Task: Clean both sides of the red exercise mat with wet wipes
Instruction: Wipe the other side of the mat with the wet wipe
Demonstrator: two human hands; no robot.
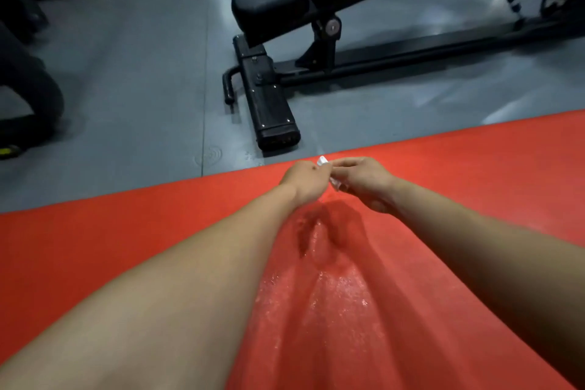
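The red exercise mat [459, 168] lies flat on the grey floor and fills the lower half of the view. A wet, glistening streak [329, 288] runs down its middle between my forearms. Both arms reach forward to the mat's far edge. My left hand [304, 179] and my right hand [364, 182] meet there, and both pinch a small white wet wipe [326, 165] bunched between their fingers. Most of the wipe is hidden inside the two hands, just above the mat.
A black weight bench [316, 3] stands on the grey floor [142, 89] just beyond the mat's far edge; its base foot [272, 111] ends close to the mat. Dark gym equipment [28, 89] sits at the far left.
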